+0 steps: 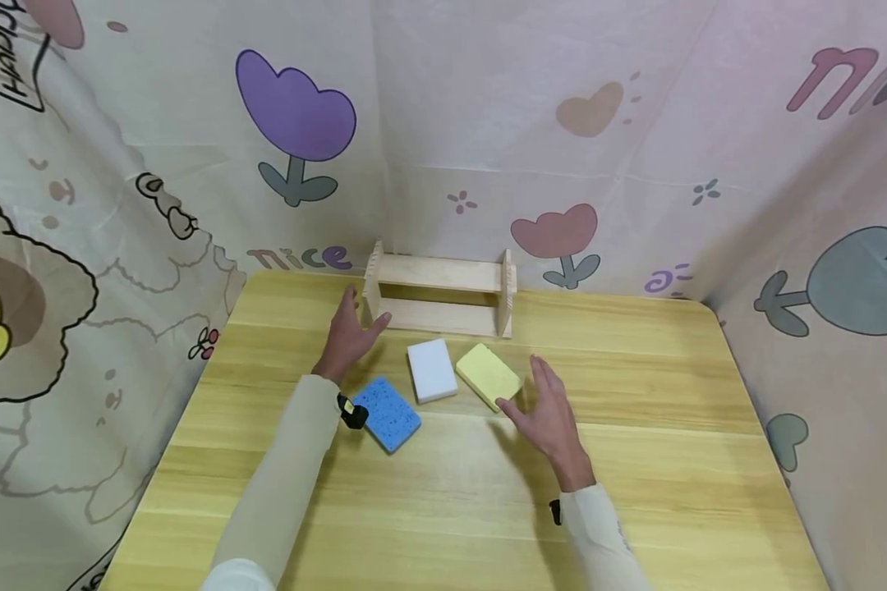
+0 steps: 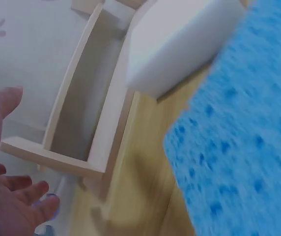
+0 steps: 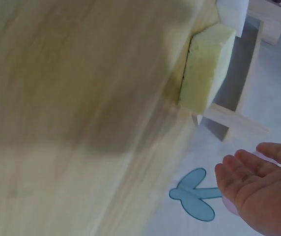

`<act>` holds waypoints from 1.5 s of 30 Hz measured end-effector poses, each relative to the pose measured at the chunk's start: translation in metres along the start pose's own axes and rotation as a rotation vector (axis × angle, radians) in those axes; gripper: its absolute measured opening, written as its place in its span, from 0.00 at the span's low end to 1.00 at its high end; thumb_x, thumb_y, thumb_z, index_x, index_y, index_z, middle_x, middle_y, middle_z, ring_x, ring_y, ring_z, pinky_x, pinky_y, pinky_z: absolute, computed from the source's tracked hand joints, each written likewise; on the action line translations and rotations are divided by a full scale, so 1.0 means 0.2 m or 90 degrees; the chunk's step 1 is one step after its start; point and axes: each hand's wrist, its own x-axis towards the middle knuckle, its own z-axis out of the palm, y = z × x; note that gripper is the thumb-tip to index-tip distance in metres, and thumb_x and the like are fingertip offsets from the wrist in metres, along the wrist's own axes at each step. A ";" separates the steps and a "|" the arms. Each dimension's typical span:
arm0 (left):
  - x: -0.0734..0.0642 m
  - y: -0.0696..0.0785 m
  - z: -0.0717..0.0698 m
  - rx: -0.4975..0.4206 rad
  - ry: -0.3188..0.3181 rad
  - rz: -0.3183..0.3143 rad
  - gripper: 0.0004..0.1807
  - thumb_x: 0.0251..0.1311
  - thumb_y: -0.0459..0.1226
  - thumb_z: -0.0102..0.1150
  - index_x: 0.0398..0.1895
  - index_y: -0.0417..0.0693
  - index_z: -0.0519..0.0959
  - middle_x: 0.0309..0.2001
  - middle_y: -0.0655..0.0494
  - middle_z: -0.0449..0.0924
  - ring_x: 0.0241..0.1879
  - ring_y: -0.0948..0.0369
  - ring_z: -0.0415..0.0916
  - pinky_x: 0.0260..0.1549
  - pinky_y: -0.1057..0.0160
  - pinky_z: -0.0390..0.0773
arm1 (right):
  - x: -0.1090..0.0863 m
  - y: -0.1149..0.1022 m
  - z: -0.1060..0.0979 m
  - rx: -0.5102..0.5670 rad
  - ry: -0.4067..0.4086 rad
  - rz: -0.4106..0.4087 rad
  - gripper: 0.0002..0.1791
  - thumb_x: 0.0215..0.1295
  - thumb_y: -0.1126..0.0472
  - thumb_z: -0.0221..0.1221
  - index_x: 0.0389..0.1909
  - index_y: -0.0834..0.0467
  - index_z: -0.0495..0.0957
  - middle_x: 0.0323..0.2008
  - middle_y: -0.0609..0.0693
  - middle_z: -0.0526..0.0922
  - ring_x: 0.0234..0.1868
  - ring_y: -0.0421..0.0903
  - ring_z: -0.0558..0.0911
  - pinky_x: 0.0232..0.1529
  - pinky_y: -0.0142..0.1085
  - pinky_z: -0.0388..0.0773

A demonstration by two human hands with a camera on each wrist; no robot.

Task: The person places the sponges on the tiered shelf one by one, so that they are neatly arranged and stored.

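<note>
A small wooden rack [image 1: 439, 273] with two end pieces and two long slats stands at the back of the table. My left hand [image 1: 347, 335] is beside the rack's left end, thumb spread from the fingers, holding nothing. Near my left wrist lies a blue sponge [image 1: 388, 415] with dark pores. A white sponge block [image 1: 432, 371] is in the middle, and to its right lies a yellow sponge [image 1: 489, 377]. My right hand [image 1: 549, 414] hovers just right of the yellow sponge, its fingers extended and nothing in its grasp. In the right wrist view the yellow sponge [image 3: 207, 69] appears apart from the fingers.
The wood-grain table [image 1: 443, 509] meets a printed cloth backdrop [image 1: 443, 98] behind the rack and at both sides. Dark wrist cameras sit on both sleeves; the left one [image 1: 352, 412] overlaps the blue sponge's edge in the head view.
</note>
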 end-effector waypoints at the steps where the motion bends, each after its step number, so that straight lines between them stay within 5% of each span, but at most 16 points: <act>1: 0.02 0.00 0.00 -0.016 -0.006 -0.008 0.55 0.58 0.59 0.55 0.76 0.52 0.31 0.74 0.40 0.43 0.72 0.41 0.48 0.63 0.37 0.58 | 0.00 0.00 0.01 0.000 -0.002 -0.001 0.54 0.54 0.40 0.64 0.73 0.61 0.49 0.71 0.63 0.55 0.70 0.63 0.57 0.62 0.59 0.64; 8: 0.09 -0.04 0.02 -0.070 -0.040 -0.033 0.52 0.62 0.55 0.54 0.76 0.54 0.31 0.75 0.41 0.42 0.72 0.41 0.47 0.64 0.38 0.58 | 0.02 0.00 0.08 -0.004 -0.018 -0.003 0.51 0.55 0.41 0.64 0.72 0.62 0.51 0.70 0.62 0.57 0.70 0.63 0.59 0.63 0.58 0.64; 26: 0.19 -0.06 0.04 -0.079 -0.072 -0.034 0.39 0.71 0.46 0.41 0.76 0.55 0.32 0.72 0.36 0.50 0.68 0.41 0.57 0.62 0.42 0.64 | 0.06 0.03 0.14 -0.044 -0.044 0.024 0.52 0.54 0.41 0.64 0.72 0.64 0.52 0.69 0.64 0.59 0.68 0.62 0.62 0.63 0.54 0.65; 31: 0.20 -0.07 0.04 -0.039 -0.068 -0.030 0.36 0.72 0.43 0.38 0.76 0.52 0.37 0.57 0.33 0.68 0.41 0.48 0.74 0.36 0.54 0.75 | 0.07 0.03 0.15 -0.047 -0.052 0.033 0.53 0.54 0.41 0.65 0.72 0.63 0.51 0.69 0.64 0.59 0.67 0.62 0.62 0.63 0.54 0.67; 35: 0.21 -0.08 0.03 -0.011 -0.059 -0.022 0.33 0.71 0.41 0.38 0.76 0.49 0.42 0.35 0.41 0.70 0.20 0.59 0.64 0.18 0.64 0.66 | 0.08 0.03 0.16 -0.046 -0.058 0.042 0.53 0.53 0.42 0.65 0.72 0.64 0.51 0.68 0.64 0.60 0.67 0.62 0.63 0.62 0.54 0.67; 45: 0.23 -0.10 0.05 0.048 -0.067 -0.016 0.30 0.71 0.39 0.37 0.72 0.37 0.49 0.38 0.40 0.72 0.24 0.59 0.64 0.19 0.66 0.65 | 0.09 0.04 0.19 -0.078 -0.047 0.037 0.52 0.52 0.42 0.67 0.69 0.67 0.56 0.64 0.65 0.66 0.62 0.61 0.69 0.58 0.51 0.71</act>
